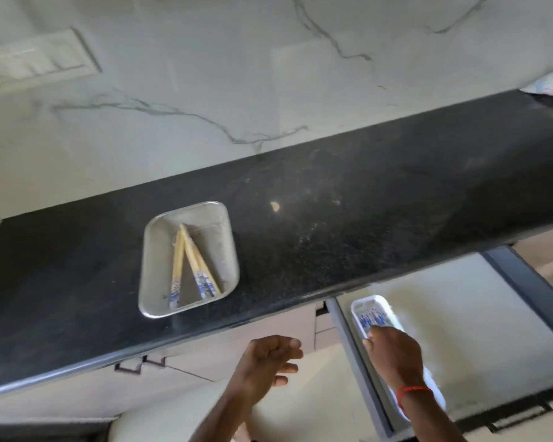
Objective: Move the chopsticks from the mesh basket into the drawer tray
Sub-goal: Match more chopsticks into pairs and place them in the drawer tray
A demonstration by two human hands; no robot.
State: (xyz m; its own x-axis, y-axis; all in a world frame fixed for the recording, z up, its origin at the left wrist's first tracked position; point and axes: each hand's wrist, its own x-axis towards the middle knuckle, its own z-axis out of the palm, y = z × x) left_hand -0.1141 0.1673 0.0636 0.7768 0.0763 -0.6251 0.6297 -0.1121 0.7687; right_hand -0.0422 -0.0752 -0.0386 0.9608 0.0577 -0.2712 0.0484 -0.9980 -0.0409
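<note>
Your right hand (393, 349) sits low in the drawer tray (363, 306), fingers curled, seemingly settling sticks there; grip contents hidden | left hand (268, 362) loosely curled, empty, below the mesh basket (150, 250) | chopsticks (189, 256) remaining in the basket: pale wood, blue-patterned ends, fanned apart.

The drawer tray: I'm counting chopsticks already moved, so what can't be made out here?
Head view only:
- Drawer tray: the right hand covers its middle; only blurred blue-patterned ends show, so no count.
- Right hand: whether it holds chopsticks is hidden.
- Mesh basket: chopsticks overlap; exact number unclear.
- Left hand: loosely curled, apparently empty.
</note>
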